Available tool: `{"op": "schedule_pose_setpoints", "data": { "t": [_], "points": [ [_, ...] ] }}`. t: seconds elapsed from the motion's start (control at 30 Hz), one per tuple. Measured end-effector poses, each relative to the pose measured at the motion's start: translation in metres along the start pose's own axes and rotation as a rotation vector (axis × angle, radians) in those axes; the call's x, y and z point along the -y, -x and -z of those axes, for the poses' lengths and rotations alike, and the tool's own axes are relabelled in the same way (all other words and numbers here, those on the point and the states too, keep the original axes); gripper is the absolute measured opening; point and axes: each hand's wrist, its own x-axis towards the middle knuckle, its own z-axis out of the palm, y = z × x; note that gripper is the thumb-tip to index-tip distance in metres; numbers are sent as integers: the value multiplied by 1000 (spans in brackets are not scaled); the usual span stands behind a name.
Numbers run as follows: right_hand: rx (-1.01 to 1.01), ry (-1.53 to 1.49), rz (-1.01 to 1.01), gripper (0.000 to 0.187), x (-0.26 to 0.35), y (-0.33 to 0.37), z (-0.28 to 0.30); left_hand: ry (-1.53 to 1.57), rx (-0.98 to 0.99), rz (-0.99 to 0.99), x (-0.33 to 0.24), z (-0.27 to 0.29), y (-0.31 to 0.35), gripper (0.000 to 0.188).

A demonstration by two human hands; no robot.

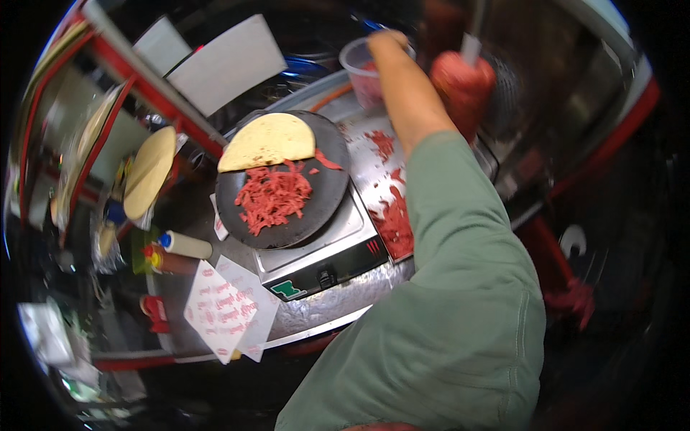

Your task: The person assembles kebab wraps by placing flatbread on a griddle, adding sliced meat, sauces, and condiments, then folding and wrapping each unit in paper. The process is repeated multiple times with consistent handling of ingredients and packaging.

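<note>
My right arm, in a green sleeve, stretches to the far side of the counter. My right hand (387, 38) is over the rim of a clear plastic tub (354, 60) with reddish contents. Its fingers are blurred and turned away, so their grip does not show. My left hand is out of view. On a round black griddle (332, 190) lies a folded flour tortilla (267, 141), and next to it a heap of shredded red meat (274, 195). A few shreds touch the tortilla's edge.
Right of the tub stands a large red cone of meat (462, 84). Meat scraps (394, 224) cover the metal tray beside the burner (327, 267). Printed papers (220, 311), a white squeeze bottle (187, 245) and a red-capped bottle (171, 261) are at left, below a tortilla (150, 172).
</note>
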Motion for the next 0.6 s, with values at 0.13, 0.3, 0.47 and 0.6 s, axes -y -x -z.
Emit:
{"op": "schedule_pose_setpoints", "data": {
  "t": [0.13,0.3,0.47,0.6],
  "points": [
    [-198,55,88,38,37,36,19,-62,5,-6,-14,31,-9,47],
    [-96,141,107,31,75,7,53,-138,22,-38,-34,54,-22,47],
    [-84,214,496,30,29,196,121,-140,31,-52,-16,49,-19,47],
    [-157,236,719,33,32,238,90,-136,45,-108,4,53,-30,47]
  ]
}}
